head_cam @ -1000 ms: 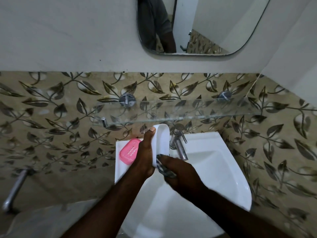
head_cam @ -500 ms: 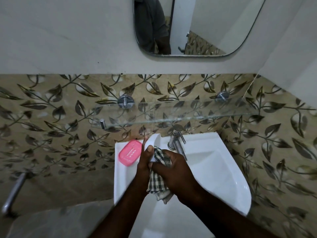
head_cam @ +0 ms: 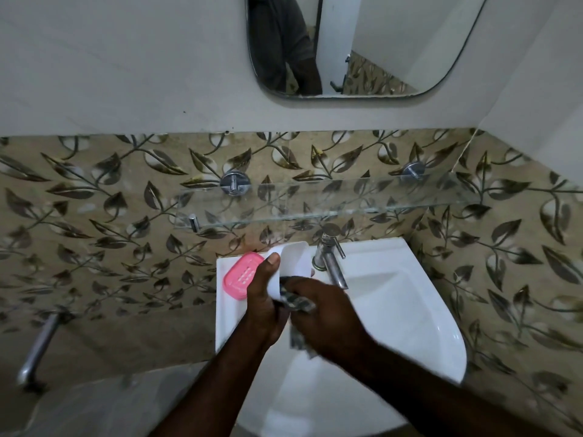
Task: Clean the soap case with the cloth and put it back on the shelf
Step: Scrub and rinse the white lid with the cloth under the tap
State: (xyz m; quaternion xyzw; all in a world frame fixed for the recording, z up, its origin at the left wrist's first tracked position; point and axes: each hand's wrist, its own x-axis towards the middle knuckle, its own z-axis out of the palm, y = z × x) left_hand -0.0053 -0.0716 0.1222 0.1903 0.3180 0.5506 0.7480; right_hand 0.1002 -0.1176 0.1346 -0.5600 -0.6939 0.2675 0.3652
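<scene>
My left hand point(head_cam: 263, 298) holds a white soap case point(head_cam: 295, 260) upright over the back left of the sink, thumb on its outer side. My right hand point(head_cam: 328, 320) grips a checked cloth point(head_cam: 298, 302) pressed against the lower part of the case; a loose end of the cloth hangs below the hand. A pink slotted soap-case tray point(head_cam: 241, 275) lies on the sink's left ledge, just left of my left hand. The glass shelf point(head_cam: 315, 200) runs along the tiled wall above the sink and has nothing on it.
A white corner sink point(head_cam: 410, 310) fills the middle. A chrome tap point(head_cam: 329, 260) stands right beside the soap case. A mirror point(head_cam: 356, 45) hangs above. A metal rail point(head_cam: 38, 345) sticks out at lower left. Leaf-patterned tiles cover both walls.
My right hand with the cloth has slid down from the upper part of the case to its lower end, uncovering the case's white top again. My left hand stays put.
</scene>
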